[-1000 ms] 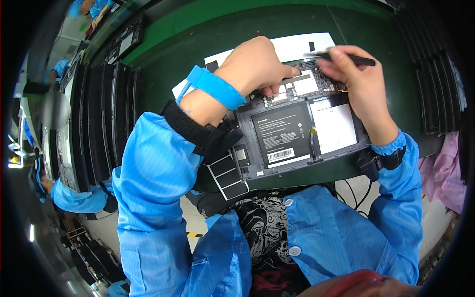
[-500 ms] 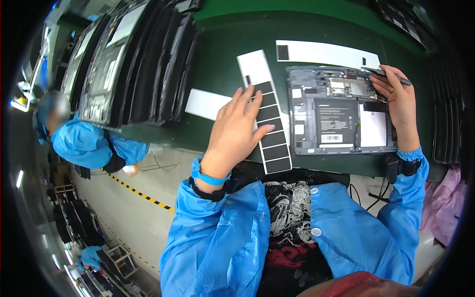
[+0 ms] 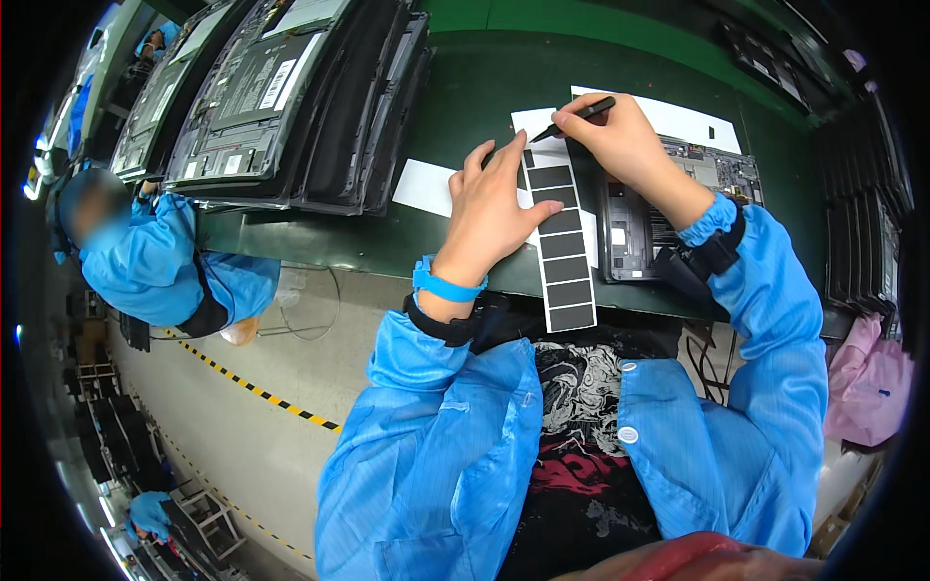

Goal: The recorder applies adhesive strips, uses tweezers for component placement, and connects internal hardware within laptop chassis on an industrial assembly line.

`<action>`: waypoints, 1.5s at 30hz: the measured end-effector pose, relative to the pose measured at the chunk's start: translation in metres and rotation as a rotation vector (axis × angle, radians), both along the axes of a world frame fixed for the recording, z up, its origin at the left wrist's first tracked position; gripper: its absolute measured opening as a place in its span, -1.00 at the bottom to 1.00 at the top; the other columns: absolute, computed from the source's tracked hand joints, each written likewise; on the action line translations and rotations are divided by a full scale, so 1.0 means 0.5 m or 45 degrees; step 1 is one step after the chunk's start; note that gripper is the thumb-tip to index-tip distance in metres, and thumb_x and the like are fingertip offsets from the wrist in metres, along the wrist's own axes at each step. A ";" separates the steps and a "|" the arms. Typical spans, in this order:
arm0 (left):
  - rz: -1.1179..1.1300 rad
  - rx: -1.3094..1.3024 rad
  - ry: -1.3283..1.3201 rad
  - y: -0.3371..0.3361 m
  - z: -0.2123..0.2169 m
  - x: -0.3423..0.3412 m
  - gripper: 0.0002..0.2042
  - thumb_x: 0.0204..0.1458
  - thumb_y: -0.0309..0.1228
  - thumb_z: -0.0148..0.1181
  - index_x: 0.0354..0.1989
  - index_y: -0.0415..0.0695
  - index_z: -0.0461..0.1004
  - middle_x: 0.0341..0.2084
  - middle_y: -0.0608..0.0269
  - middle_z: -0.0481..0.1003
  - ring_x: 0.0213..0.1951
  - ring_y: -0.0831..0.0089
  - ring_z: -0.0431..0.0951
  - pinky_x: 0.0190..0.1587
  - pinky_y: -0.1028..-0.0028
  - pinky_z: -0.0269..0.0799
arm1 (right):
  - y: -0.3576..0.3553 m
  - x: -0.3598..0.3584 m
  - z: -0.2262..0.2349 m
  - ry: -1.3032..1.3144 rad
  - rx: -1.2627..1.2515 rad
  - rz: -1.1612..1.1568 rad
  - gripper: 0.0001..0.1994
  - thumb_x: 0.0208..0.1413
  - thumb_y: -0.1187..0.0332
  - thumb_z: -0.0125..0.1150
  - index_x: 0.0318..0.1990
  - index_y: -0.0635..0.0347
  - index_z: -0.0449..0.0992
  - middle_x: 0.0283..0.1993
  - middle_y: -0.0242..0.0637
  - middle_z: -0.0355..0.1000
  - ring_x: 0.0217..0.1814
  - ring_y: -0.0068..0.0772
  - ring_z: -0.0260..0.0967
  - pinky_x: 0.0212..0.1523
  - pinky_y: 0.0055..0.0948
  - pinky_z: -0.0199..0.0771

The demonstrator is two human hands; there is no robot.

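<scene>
My left hand (image 3: 484,215) lies with spread fingers along the left edge of a white strip of black rectangular stickers (image 3: 567,272), its thumb on one of the stickers. In my right hand (image 3: 625,140) is a pair of black tweezers (image 3: 592,108), pinched near the thumb. The tips reach the strip's white upper part, close to my left index fingertip and a small black piece (image 3: 530,159). Whether they grip anything is too small to tell. Under my right forearm sits an open laptop base (image 3: 628,254), its inside partly hidden by my wrist.
A second white strip (image 3: 683,123) lies behind the laptop base, and a white sheet (image 3: 423,187) left of my hand. Stacked laptop bases (image 3: 257,102) stand at the left, with black trays (image 3: 857,232) at the right. A co-worker in blue (image 3: 145,261) is at far left.
My right hand has moved left with the tweezers, from the laptop base to the sticker strip. My left hand stays at the strip. The view has shifted slightly.
</scene>
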State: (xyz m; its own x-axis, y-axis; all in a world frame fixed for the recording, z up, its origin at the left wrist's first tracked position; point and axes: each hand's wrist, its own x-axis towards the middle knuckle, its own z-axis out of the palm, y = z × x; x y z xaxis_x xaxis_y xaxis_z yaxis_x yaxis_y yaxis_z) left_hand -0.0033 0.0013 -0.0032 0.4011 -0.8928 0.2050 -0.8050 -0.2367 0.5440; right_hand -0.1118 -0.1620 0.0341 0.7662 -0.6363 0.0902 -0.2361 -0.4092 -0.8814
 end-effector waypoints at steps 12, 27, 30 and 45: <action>0.029 -0.099 -0.027 0.006 -0.015 0.005 -0.15 -0.29 -0.09 0.45 0.25 -0.15 0.26 0.12 0.08 0.40 0.29 0.06 0.16 0.23 0.09 0.05 | 0.012 0.017 -0.042 -0.060 -0.071 0.009 -0.75 0.01 0.31 0.22 -0.28 0.35 0.62 -0.43 -0.14 0.57 -0.36 -0.39 0.55 -0.28 -0.47 0.49; -0.577 -0.046 0.146 -0.061 0.108 -0.025 -0.55 -0.02 -0.35 0.28 0.06 -0.23 0.40 -0.06 -0.01 0.46 -0.11 0.09 0.50 -0.05 0.28 0.44 | -0.096 -0.289 0.039 -0.228 0.558 -0.234 -0.68 0.19 0.26 0.20 -0.02 0.32 0.51 -0.15 -0.21 0.53 -0.29 -0.48 0.56 -0.34 -0.64 0.47; -0.914 -0.080 0.139 -0.099 0.099 -0.067 -0.62 0.02 -0.33 0.25 0.00 -0.20 0.42 -0.07 0.07 0.47 -0.17 0.10 0.54 -0.16 0.30 0.51 | -0.115 -0.302 -0.003 -0.278 0.635 -0.261 -0.69 0.19 0.27 0.20 -0.05 0.35 0.51 -0.16 -0.23 0.54 -0.34 -0.54 0.53 -0.37 -0.66 0.45; -0.975 0.036 0.016 -0.130 0.072 -0.098 -0.61 -0.05 -0.30 0.28 -0.01 -0.10 0.45 0.13 0.21 0.40 -0.27 0.19 0.58 -0.23 0.31 0.50 | -0.117 -0.285 -0.013 -0.210 0.643 -0.239 -0.70 0.19 0.30 0.21 -0.06 0.38 0.52 -0.25 -0.20 0.54 -0.37 -0.57 0.51 -0.37 -0.68 0.47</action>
